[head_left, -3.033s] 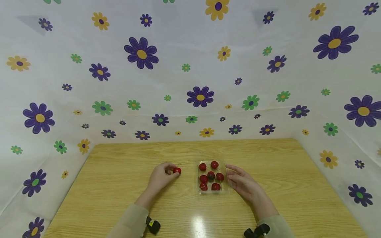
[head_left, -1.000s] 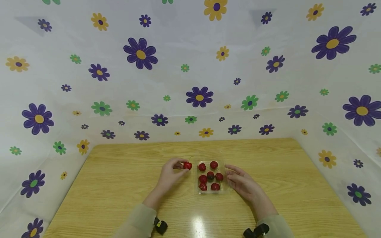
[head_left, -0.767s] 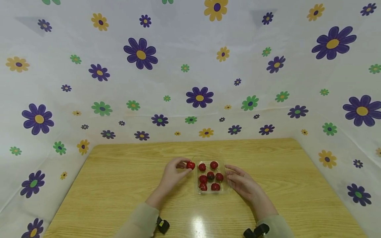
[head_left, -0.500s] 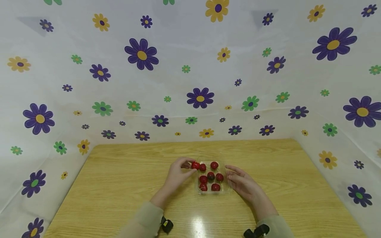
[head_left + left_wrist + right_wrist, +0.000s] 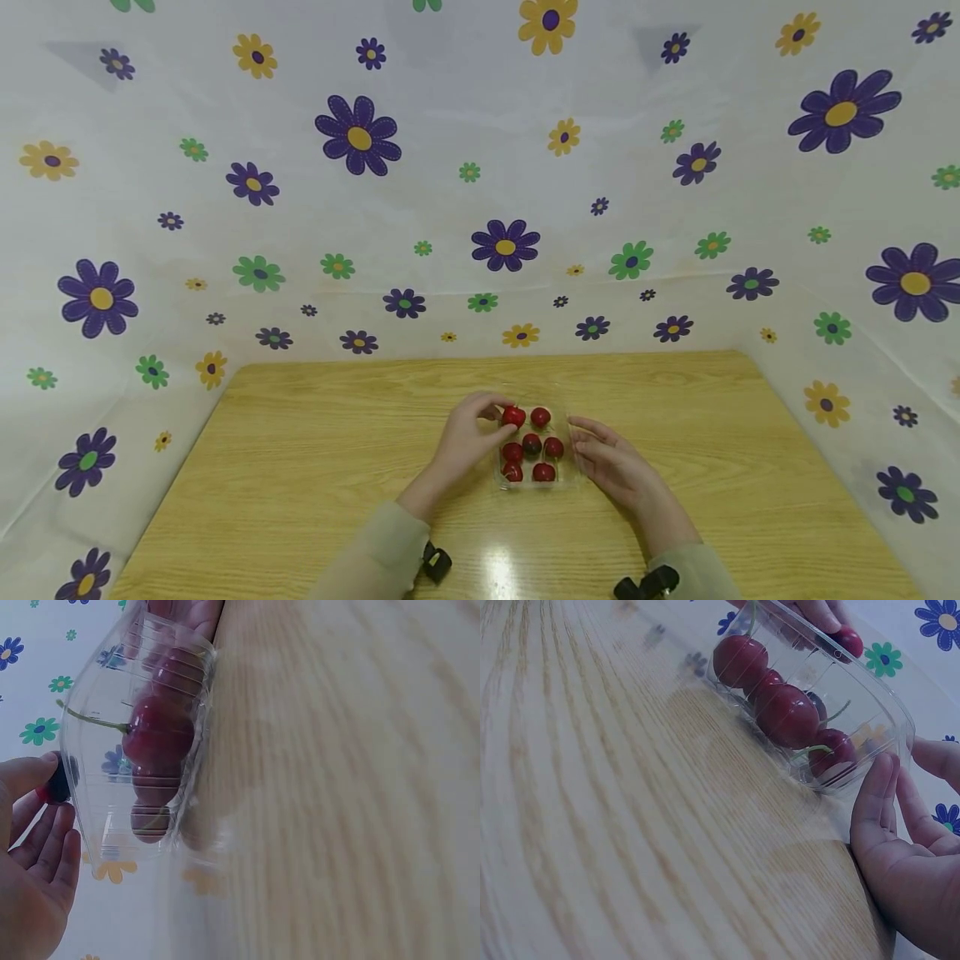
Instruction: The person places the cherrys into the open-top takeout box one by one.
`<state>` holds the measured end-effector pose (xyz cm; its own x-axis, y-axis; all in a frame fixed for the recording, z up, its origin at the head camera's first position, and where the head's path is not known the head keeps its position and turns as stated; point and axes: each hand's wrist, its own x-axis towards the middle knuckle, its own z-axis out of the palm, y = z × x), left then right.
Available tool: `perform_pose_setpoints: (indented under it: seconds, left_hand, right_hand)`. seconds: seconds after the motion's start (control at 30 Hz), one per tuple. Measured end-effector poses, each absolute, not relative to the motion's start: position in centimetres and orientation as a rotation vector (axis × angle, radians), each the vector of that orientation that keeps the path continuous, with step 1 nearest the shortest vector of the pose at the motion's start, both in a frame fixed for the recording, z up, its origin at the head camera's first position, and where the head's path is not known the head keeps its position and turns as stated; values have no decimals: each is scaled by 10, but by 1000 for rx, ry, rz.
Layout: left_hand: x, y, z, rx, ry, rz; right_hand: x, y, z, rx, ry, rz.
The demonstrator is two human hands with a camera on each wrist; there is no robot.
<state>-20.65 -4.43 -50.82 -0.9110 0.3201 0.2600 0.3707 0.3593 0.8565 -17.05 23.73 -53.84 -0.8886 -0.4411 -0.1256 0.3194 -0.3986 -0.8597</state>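
Observation:
A clear plastic box (image 5: 525, 486) holds several red cherries (image 5: 553, 447), one of them darker than the rest. My left hand (image 5: 468, 429) pinches a red cherry (image 5: 513, 416) between thumb and fingers, over the box's back left part. In the left wrist view this cherry (image 5: 56, 782) shows at the box's rim, level with its upper edge. My right hand (image 5: 618, 467) rests against the box's right side, its fingers lightly bent; in the right wrist view the fingertips (image 5: 885, 769) touch the clear wall. The held cherry hides one lying below it in the head view.
The box stands on a wooden table (image 5: 300, 467) near its middle. A white cloth (image 5: 435, 208) printed with flowers rises behind the table and along both sides. Each wrist carries a small black camera (image 5: 437, 562).
My left hand has carried the cherry rightward, from the table left of the box to above its back left part. My right hand and the box have stayed in place.

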Motion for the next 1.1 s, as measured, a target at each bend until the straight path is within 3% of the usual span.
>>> perform_pose_setpoints:
  seconds: [1.1]
  left_hand:
    - [-207, -20, -509, -697, -2722, -1349]
  right_hand:
    - [-169, 236, -535, -108, 1405, -2284]
